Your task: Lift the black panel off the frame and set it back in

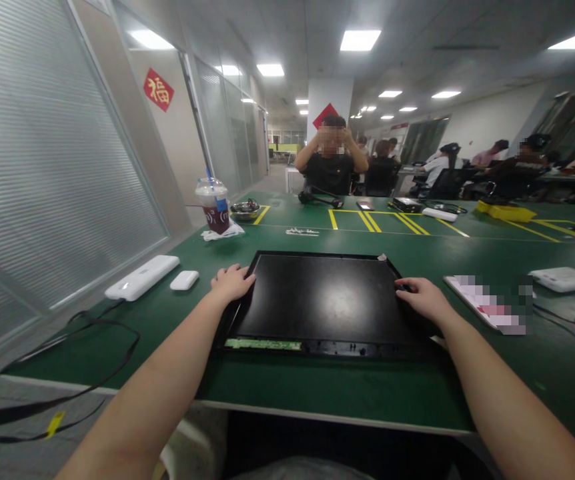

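Observation:
A black flat display panel [317,293] lies on the green table, with a narrow green circuit board [262,345] along the left of its near edge. My left hand [232,283] rests at the panel's left edge, fingers loosely spread and thumb touching the frame. At the right edge, my right hand [422,298] has thumb and forefinger closed around a dark bit of the frame; its other fingers are partly hidden. A small whitish scrap [382,257] sits at the panel's far right corner.
A cup of dark drink [217,210] stands on tissue beside a metal bowl [245,211]. White devices [142,277] and a white case [184,280] lie left; a phone [485,303] lies right. A black strap [57,400] hangs over the left edge. A person [331,160] sits opposite.

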Motion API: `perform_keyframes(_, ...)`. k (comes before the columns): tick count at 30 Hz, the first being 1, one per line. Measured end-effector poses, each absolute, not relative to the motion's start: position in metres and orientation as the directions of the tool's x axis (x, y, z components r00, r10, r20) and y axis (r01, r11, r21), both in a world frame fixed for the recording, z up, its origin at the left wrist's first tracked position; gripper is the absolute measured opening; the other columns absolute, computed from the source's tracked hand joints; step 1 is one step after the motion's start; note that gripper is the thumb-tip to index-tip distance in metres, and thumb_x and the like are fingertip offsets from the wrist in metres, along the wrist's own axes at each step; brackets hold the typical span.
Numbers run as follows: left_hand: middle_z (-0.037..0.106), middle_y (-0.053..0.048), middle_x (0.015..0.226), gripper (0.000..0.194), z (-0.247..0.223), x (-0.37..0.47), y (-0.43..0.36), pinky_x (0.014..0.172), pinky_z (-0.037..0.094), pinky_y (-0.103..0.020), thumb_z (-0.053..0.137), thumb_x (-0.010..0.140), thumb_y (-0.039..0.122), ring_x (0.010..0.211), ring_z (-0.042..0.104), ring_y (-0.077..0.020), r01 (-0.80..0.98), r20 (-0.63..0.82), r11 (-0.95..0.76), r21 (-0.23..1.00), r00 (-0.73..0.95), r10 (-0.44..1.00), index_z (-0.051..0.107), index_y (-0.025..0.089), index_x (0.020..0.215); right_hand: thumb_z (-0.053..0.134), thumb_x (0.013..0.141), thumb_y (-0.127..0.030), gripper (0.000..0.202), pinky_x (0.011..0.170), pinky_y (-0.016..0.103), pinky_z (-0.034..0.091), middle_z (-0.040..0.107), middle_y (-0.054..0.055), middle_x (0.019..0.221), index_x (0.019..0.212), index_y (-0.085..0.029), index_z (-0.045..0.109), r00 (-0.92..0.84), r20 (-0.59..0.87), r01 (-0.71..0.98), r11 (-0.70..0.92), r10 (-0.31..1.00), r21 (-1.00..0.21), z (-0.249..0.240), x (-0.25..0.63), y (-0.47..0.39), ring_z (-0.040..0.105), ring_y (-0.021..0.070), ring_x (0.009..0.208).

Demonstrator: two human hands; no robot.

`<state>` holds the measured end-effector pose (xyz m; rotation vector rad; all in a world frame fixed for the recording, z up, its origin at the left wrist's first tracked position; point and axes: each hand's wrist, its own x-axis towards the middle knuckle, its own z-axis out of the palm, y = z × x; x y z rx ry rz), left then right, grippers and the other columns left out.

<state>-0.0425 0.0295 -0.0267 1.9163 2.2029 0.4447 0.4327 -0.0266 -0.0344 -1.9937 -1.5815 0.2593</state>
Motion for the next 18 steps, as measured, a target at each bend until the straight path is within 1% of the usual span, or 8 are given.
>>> perform_keyframes(4, 0.052, -0.007, 0.150, 0.042, -0.027, -0.042, 0.031, 0.105, 0.032, -0.065, 0.056, 0.079, 0.048, 0.136, 0.039, -0.0490, 0.912, 0.076, 0.140, 0.386, -0.183, 0.980, 0.075, 0.036, 0.115, 0.069, 0.071, -0.033, 0.029, 0.091, 0.041, 0.052, 0.072, 0.011, 0.112, 0.097, -0.024, 0.079, 0.249, 0.202, 0.861, -0.121, 0.947, -0.494, -0.037, 0.434, -0.025, 0.067, 0.0301, 0.103)
perform_keyframes(7, 0.055, -0.006, 0.147, 0.035, -0.025, -0.043, 0.033, 0.105, 0.032, -0.064, 0.061, 0.076, 0.043, 0.136, 0.040, -0.0478, 0.896, 0.095, 0.133, 0.424, -0.190, 0.977, 0.078, 0.035, 0.106, 0.069, 0.072, -0.033, 0.030, 0.091, 0.040, 0.052, 0.071, 0.011, 0.112, 0.098, -0.024, 0.079, 0.237, 0.203, 0.865, -0.112, 0.950, -0.489, -0.039, 0.437, -0.024, 0.067, 0.0293, 0.101)
perform_keyframes(9, 0.064, -0.006, 0.137, 0.030, -0.022, -0.044, 0.033, 0.105, 0.036, -0.059, 0.063, 0.075, 0.039, 0.132, 0.047, -0.0450, 0.870, 0.098, 0.100, 0.482, -0.167, 0.981, 0.079, 0.033, 0.099, 0.069, 0.072, -0.032, 0.029, 0.091, 0.040, 0.052, 0.071, 0.011, 0.111, 0.098, -0.024, 0.079, 0.228, 0.221, 0.866, -0.094, 0.948, -0.491, -0.041, 0.439, -0.024, 0.067, 0.0283, 0.100)
perform_keyframes(11, 0.073, -0.007, 0.119, 0.024, -0.016, -0.044, 0.031, 0.102, 0.042, -0.051, 0.064, 0.074, 0.034, 0.122, 0.057, -0.0402, 0.809, 0.099, 0.038, 0.586, -0.118, 0.988, 0.080, 0.031, 0.091, 0.068, 0.072, -0.031, 0.030, 0.091, 0.040, 0.052, 0.071, 0.011, 0.112, 0.099, -0.023, 0.079, 0.221, 0.230, 0.867, -0.083, 0.948, -0.491, -0.042, 0.440, -0.023, 0.067, 0.0284, 0.100)
perform_keyframes(13, 0.078, -0.007, 0.101, 0.021, -0.011, -0.042, 0.028, 0.095, 0.048, -0.042, 0.066, 0.073, 0.031, 0.110, 0.066, -0.0353, 0.694, 0.096, -0.002, 0.720, -0.097, 0.991, 0.080, 0.028, 0.087, 0.067, 0.073, -0.031, 0.033, 0.092, 0.041, 0.051, 0.070, 0.012, 0.113, 0.102, -0.021, 0.079, 0.212, 0.225, 0.871, -0.079, 0.951, -0.485, -0.044, 0.441, -0.022, 0.066, 0.0291, 0.102)
perform_keyframes(15, 0.079, -0.006, 0.090, 0.021, -0.006, -0.038, 0.023, 0.085, 0.053, -0.036, 0.070, 0.070, 0.030, 0.095, 0.071, -0.0318, 0.523, 0.057, 0.033, 0.852, -0.157, 0.986, 0.080, 0.024, 0.087, 0.066, 0.074, -0.031, 0.035, 0.093, 0.041, 0.051, 0.070, 0.013, 0.114, 0.104, -0.019, 0.078, 0.205, 0.219, 0.874, -0.077, 0.954, -0.480, -0.044, 0.442, -0.022, 0.066, 0.0294, 0.104)
perform_keyframes(16, 0.079, -0.006, 0.085, 0.022, -0.005, -0.036, 0.021, 0.080, 0.054, -0.035, 0.072, 0.069, 0.029, 0.086, 0.073, -0.0298, 0.424, 0.013, 0.069, 0.903, -0.187, 0.982, 0.080, 0.023, 0.089, 0.065, 0.074, -0.030, 0.035, 0.093, 0.040, 0.051, 0.070, 0.013, 0.114, 0.104, -0.019, 0.078, 0.202, 0.220, 0.874, -0.075, 0.954, -0.480, -0.045, 0.443, -0.021, 0.065, 0.0292, 0.104)
perform_keyframes(18, 0.077, -0.007, 0.075, 0.027, -0.002, -0.031, 0.018, 0.068, 0.056, -0.033, 0.077, 0.067, 0.027, 0.069, 0.072, -0.0262, 0.230, -0.083, 0.136, 0.963, -0.228, 0.970, 0.080, 0.020, 0.093, 0.065, 0.074, -0.031, 0.035, 0.093, 0.040, 0.051, 0.070, 0.013, 0.114, 0.104, -0.019, 0.078, 0.202, 0.224, 0.875, -0.073, 0.953, -0.479, -0.045, 0.444, -0.021, 0.066, 0.0289, 0.104)
